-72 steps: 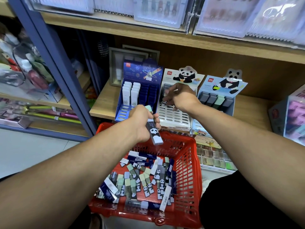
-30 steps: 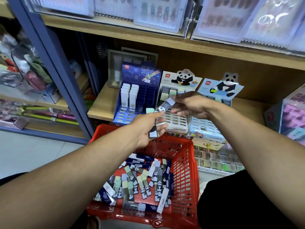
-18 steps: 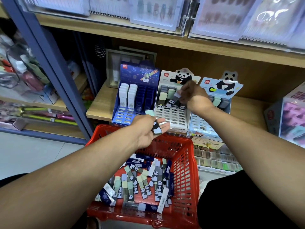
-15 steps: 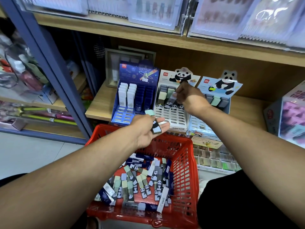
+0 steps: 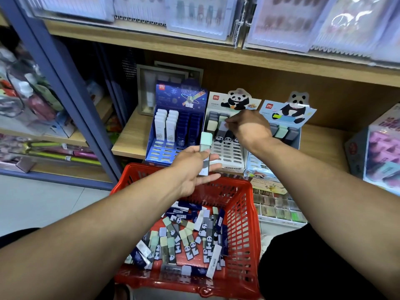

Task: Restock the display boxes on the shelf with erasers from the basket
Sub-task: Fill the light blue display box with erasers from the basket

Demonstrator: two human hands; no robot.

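Observation:
A red plastic basket (image 5: 244, 215) below the shelf holds several loose panda and navy erasers (image 5: 190, 237). My left hand (image 5: 194, 167) hovers over the basket's far rim and holds a mint-tipped panda eraser (image 5: 204, 152) upright between thumb and fingers. My right hand (image 5: 246, 126) reaches into the middle white panda display box (image 5: 227, 152) and pinches a pale eraser (image 5: 223, 126) at its upper rows. A blue display box (image 5: 173, 126) stands to the left, a light-blue panda display box (image 5: 287, 118) to the right.
The boxes stand on a wooden shelf (image 5: 127, 139) framed by a blue upright (image 5: 71, 100). Clear packs hang from the shelf above (image 5: 194, 16). A pink box (image 5: 378, 152) sits at far right. Trays of small items (image 5: 277, 206) lie below the shelf, right of the basket.
My right hand took an eraser from my left hand and carried it up into the middle box. My left hand keeps one eraser and has turned it more upright.

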